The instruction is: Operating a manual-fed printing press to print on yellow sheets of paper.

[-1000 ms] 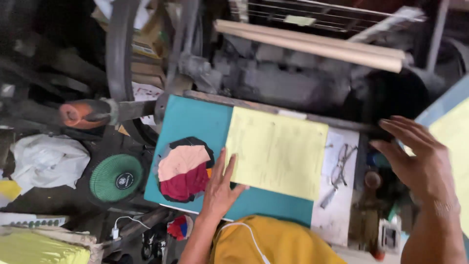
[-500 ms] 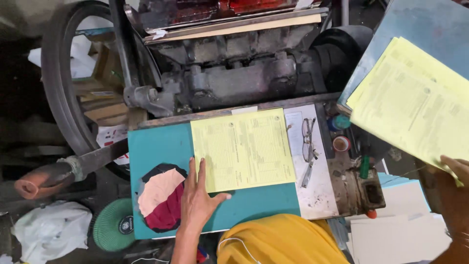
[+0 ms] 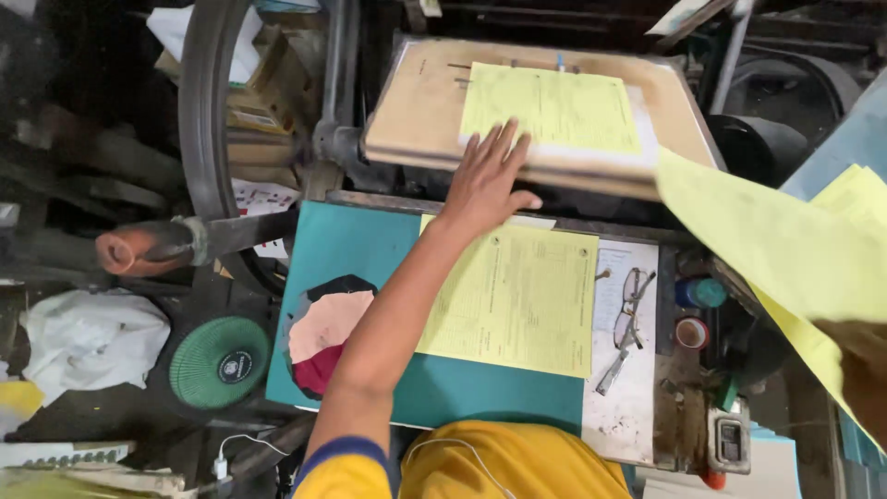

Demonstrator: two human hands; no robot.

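My left hand [image 3: 488,176] reaches forward, fingers spread, onto the lower left edge of a yellow printed sheet [image 3: 554,106] lying on the tan platen [image 3: 416,115] of a printing press. My right hand [image 3: 864,365] at the right edge grips a blank-looking yellow sheet [image 3: 767,240] lifted in the air. A stack of yellow printed sheets [image 3: 517,300] lies on the teal board [image 3: 342,245] under my left forearm.
Eyeglasses [image 3: 624,319] lie on a white strip right of the stack. A large black flywheel [image 3: 199,129] and a worn orange-handled lever [image 3: 143,249] stand at left. A green round fan [image 3: 220,362] and pink and red cloth scraps [image 3: 323,333] sit lower left. More yellow paper [image 3: 855,189] lies at right.
My left hand left the teal board and reached up to the sheet on the platen, which has opened into view. My right hand has drawn one yellow sheet from the right pile.
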